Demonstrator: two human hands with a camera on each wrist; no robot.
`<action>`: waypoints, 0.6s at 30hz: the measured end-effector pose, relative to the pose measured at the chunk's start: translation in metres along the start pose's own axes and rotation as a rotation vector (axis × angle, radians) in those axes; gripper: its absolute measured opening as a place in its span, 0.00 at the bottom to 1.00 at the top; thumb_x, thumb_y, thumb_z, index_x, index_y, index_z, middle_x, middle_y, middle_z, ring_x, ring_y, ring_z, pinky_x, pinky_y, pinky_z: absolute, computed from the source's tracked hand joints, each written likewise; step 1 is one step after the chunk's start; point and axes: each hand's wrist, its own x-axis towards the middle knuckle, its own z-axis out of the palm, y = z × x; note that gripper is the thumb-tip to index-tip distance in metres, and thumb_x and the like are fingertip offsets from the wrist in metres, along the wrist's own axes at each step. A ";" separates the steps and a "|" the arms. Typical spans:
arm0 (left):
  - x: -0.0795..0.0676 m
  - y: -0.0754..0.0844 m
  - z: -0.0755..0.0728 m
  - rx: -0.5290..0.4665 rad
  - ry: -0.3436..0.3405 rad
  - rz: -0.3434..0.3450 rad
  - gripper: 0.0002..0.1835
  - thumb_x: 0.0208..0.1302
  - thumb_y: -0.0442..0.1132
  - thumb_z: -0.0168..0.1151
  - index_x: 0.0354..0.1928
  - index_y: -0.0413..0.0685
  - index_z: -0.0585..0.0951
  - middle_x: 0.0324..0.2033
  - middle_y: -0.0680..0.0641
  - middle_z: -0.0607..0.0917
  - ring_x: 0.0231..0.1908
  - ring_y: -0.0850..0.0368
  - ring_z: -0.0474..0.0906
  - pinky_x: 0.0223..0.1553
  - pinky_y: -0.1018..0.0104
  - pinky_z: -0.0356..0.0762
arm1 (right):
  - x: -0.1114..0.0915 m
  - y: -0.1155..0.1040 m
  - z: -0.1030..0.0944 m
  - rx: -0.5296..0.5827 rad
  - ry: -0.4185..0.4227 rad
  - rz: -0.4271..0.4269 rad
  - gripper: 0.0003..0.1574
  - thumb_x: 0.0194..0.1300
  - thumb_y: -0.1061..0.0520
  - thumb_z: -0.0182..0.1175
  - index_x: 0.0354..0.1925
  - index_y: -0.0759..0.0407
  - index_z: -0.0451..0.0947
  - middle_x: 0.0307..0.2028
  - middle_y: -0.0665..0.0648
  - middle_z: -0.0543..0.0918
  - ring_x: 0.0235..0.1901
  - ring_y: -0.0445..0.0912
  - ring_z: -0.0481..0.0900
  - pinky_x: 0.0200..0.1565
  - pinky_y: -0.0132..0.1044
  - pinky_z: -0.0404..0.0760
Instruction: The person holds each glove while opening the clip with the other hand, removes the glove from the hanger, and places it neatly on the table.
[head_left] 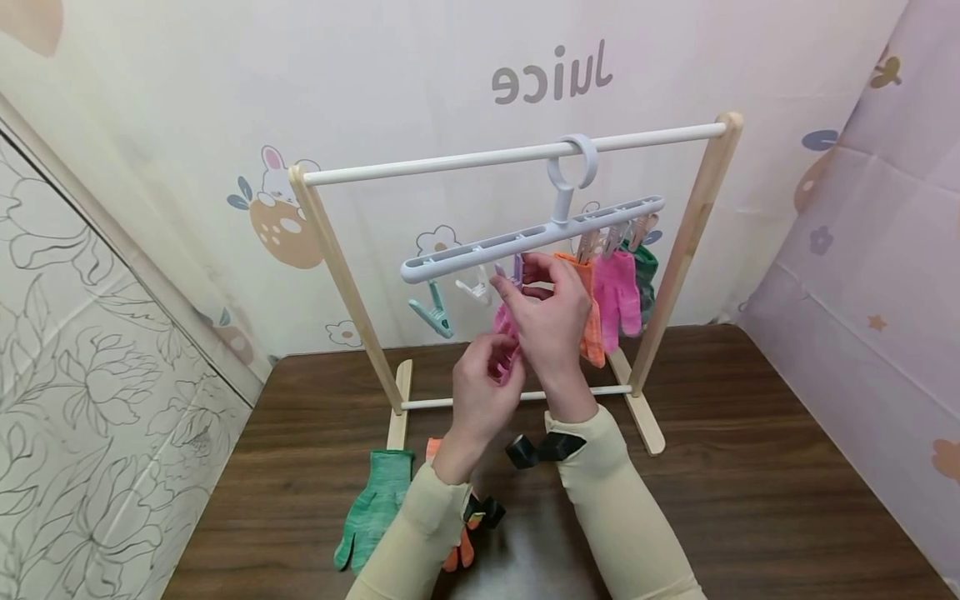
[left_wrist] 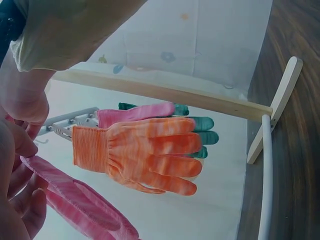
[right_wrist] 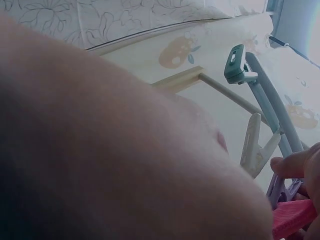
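My right hand (head_left: 555,321) pinches a purple clothespin (head_left: 517,268) that hangs under the pale grey hanger (head_left: 495,250). Just below it, my left hand (head_left: 486,385) holds a pink glove (head_left: 504,321) between thumb and fingers. In the left wrist view the fingers of the glove (left_wrist: 80,200) extend away from the hand. The right wrist view shows the purple clothespin (right_wrist: 275,192) right at the edge of the pink fabric (right_wrist: 292,217). A white clothespin (head_left: 474,289) and a teal clothespin (head_left: 433,315) hang to the left with nothing in them.
An orange glove (left_wrist: 155,150), a second pink glove (head_left: 618,296) and a dark green glove (head_left: 647,271) hang from clothespins at the right. The hanger hooks over the white rod (head_left: 450,162) of a wooden rack (head_left: 686,258). A green glove (head_left: 375,504) and orange gloves (head_left: 459,554) lie on the table (head_left: 750,467).
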 end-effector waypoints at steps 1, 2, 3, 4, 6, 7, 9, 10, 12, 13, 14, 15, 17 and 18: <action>0.000 0.000 0.000 -0.005 0.002 -0.001 0.09 0.60 0.31 0.68 0.41 0.40 0.79 0.31 0.47 0.80 0.25 0.54 0.75 0.24 0.67 0.78 | 0.000 0.001 0.000 -0.002 0.003 -0.006 0.23 0.53 0.56 0.78 0.45 0.65 0.83 0.38 0.59 0.83 0.36 0.47 0.83 0.39 0.44 0.85; 0.000 0.000 0.000 -0.011 0.004 -0.003 0.09 0.60 0.31 0.67 0.41 0.40 0.79 0.31 0.47 0.80 0.25 0.54 0.75 0.24 0.67 0.78 | 0.000 0.001 -0.001 -0.008 0.003 -0.016 0.23 0.54 0.55 0.77 0.45 0.65 0.83 0.38 0.59 0.83 0.36 0.47 0.83 0.39 0.43 0.85; 0.000 0.000 -0.001 -0.013 0.007 -0.006 0.08 0.60 0.31 0.67 0.41 0.41 0.79 0.30 0.47 0.80 0.25 0.55 0.75 0.25 0.67 0.78 | 0.000 0.001 -0.001 -0.017 0.004 -0.024 0.22 0.54 0.54 0.77 0.44 0.65 0.84 0.37 0.58 0.83 0.36 0.46 0.84 0.39 0.42 0.85; 0.000 0.000 -0.001 -0.018 0.009 -0.008 0.08 0.61 0.31 0.67 0.41 0.40 0.79 0.30 0.47 0.80 0.24 0.56 0.75 0.25 0.68 0.77 | 0.000 0.001 -0.002 -0.027 0.005 -0.028 0.22 0.55 0.54 0.77 0.44 0.64 0.84 0.37 0.58 0.83 0.36 0.46 0.84 0.39 0.42 0.85; 0.000 0.000 -0.001 -0.030 0.015 -0.016 0.08 0.61 0.32 0.67 0.41 0.41 0.79 0.30 0.48 0.80 0.24 0.57 0.75 0.24 0.68 0.77 | 0.001 0.001 -0.003 -0.042 0.007 -0.040 0.22 0.55 0.53 0.77 0.44 0.64 0.85 0.36 0.57 0.83 0.35 0.46 0.84 0.39 0.41 0.85; 0.001 0.000 -0.001 -0.035 0.017 -0.020 0.08 0.62 0.32 0.67 0.41 0.41 0.79 0.30 0.48 0.80 0.24 0.58 0.75 0.24 0.68 0.77 | 0.001 0.001 -0.003 -0.049 0.007 -0.044 0.21 0.55 0.53 0.77 0.44 0.64 0.86 0.36 0.57 0.83 0.35 0.45 0.84 0.39 0.40 0.85; 0.001 0.000 -0.002 -0.047 0.022 -0.021 0.07 0.62 0.33 0.67 0.40 0.41 0.79 0.29 0.48 0.80 0.24 0.58 0.75 0.23 0.68 0.77 | 0.003 0.001 -0.003 -0.061 0.005 -0.052 0.20 0.55 0.54 0.77 0.43 0.64 0.86 0.35 0.56 0.83 0.35 0.45 0.84 0.39 0.39 0.85; 0.001 0.000 -0.002 -0.055 0.024 -0.020 0.07 0.63 0.33 0.67 0.40 0.41 0.79 0.29 0.48 0.80 0.23 0.58 0.75 0.23 0.68 0.77 | 0.003 0.001 -0.004 -0.063 0.002 -0.055 0.19 0.55 0.54 0.77 0.42 0.63 0.87 0.35 0.56 0.83 0.35 0.44 0.84 0.39 0.40 0.84; 0.000 -0.001 -0.002 -0.062 0.027 -0.020 0.06 0.63 0.33 0.66 0.40 0.41 0.79 0.28 0.48 0.80 0.23 0.58 0.75 0.23 0.68 0.77 | 0.004 0.002 -0.003 -0.055 -0.002 -0.058 0.18 0.55 0.55 0.76 0.42 0.63 0.87 0.34 0.56 0.84 0.35 0.44 0.84 0.39 0.40 0.84; 0.000 -0.001 -0.002 -0.067 0.027 -0.022 0.06 0.63 0.33 0.66 0.40 0.41 0.79 0.28 0.48 0.80 0.23 0.58 0.75 0.23 0.67 0.77 | 0.005 0.002 -0.003 -0.052 -0.004 -0.060 0.17 0.55 0.55 0.76 0.42 0.63 0.87 0.34 0.56 0.84 0.35 0.45 0.83 0.39 0.41 0.84; -0.001 -0.001 -0.002 -0.072 0.028 -0.027 0.06 0.63 0.32 0.66 0.40 0.41 0.79 0.28 0.48 0.80 0.23 0.58 0.75 0.23 0.67 0.77 | 0.005 0.002 -0.003 -0.046 -0.005 -0.063 0.17 0.55 0.56 0.76 0.42 0.63 0.88 0.34 0.56 0.84 0.35 0.45 0.83 0.38 0.41 0.84; -0.001 -0.001 -0.002 -0.076 0.028 -0.036 0.06 0.63 0.32 0.67 0.40 0.41 0.80 0.29 0.48 0.81 0.24 0.58 0.75 0.23 0.66 0.78 | 0.005 0.002 -0.003 -0.040 -0.006 -0.064 0.17 0.55 0.56 0.76 0.42 0.63 0.88 0.34 0.57 0.84 0.35 0.45 0.83 0.38 0.42 0.84; -0.002 0.000 -0.003 -0.082 0.030 -0.062 0.07 0.62 0.30 0.67 0.40 0.40 0.80 0.29 0.47 0.81 0.24 0.57 0.76 0.23 0.64 0.79 | 0.005 0.001 -0.002 -0.025 -0.006 -0.061 0.17 0.55 0.56 0.76 0.42 0.64 0.88 0.35 0.57 0.85 0.35 0.45 0.83 0.38 0.43 0.84; -0.003 0.000 -0.003 -0.087 0.031 -0.079 0.07 0.62 0.30 0.68 0.40 0.39 0.80 0.29 0.46 0.82 0.24 0.57 0.76 0.24 0.62 0.79 | 0.005 0.001 -0.002 -0.021 -0.004 -0.059 0.17 0.55 0.56 0.76 0.42 0.64 0.88 0.35 0.57 0.85 0.34 0.45 0.83 0.38 0.43 0.84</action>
